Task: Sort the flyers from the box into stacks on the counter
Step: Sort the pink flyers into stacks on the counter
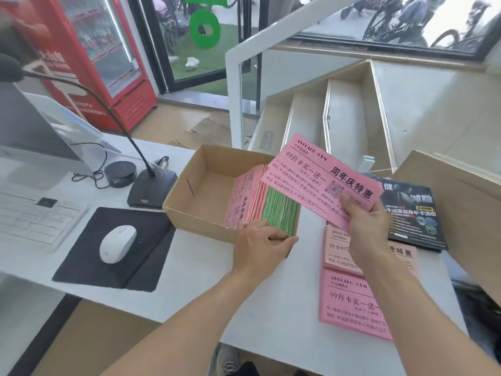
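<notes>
Head view: a white counter is seen, read from its left edge to its right.
Mouse: left on a black mat by the left edge, out of the sorting.
Box: set mid-counter toward the far edge, within reach; flyers stand on edge at its right end, pink beside green.
Left hand: fingers curled into the green sheets at the near wall, apparently to separate the next ones.
Right hand: pinched on a few pink flyers, held above the stacks.
Stacks: pale pink, pink and black are kept apart by kind near the right edge.
</notes>
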Available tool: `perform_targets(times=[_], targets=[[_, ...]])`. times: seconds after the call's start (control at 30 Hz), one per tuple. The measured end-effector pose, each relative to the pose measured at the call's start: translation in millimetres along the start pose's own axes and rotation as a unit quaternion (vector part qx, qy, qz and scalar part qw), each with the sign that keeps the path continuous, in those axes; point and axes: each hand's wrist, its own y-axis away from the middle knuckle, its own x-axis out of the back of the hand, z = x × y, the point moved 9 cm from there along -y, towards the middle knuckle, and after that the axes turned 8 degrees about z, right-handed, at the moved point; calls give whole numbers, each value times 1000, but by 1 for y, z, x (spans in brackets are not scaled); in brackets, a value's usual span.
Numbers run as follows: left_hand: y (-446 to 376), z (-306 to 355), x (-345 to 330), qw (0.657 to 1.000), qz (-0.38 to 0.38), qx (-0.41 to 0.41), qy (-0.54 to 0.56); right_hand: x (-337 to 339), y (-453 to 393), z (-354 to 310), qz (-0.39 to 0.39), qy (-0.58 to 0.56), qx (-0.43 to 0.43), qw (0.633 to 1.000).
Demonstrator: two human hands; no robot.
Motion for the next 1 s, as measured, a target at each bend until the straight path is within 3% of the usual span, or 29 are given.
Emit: perform_targets(times=[0.13, 0.27, 0.37, 0.47, 0.53, 0.6, 0.63, 0.77, 1.0], targets=[[3, -27, 27, 1000, -5, 27, 1, -33, -9, -9, -7, 10, 13, 1000], [5, -70, 68, 995, -85, 51, -21, -55, -15, -22, -23, 17, 25, 999], [-7, -91, 101, 984, -141, 31, -101, -62, -18, -13, -26, 25, 0, 999], [-29, -86, 132, 993, -26, -14, -113, -60, -11, 23, -25, -2, -91, 996], [-37, -96, 142, 990, 41, 83, -104, -61, 5, 49, -40, -9, -155, 987], [-36, -115, 138, 976, 22, 195, -98, -64, 20, 70, -47, -34, -200, 978], [-37, -120, 134, 972, 3, 212, -103, -65, 25, 77, -44, -50, -214, 975], [-51, -133, 146, 974, 23, 191, -118, -79, 35, 85, -40, -95, -226, 969], [-80, -171, 171, 973, 5, 185, -139, -112, 60, 102, -78, -66, -238, 966]])
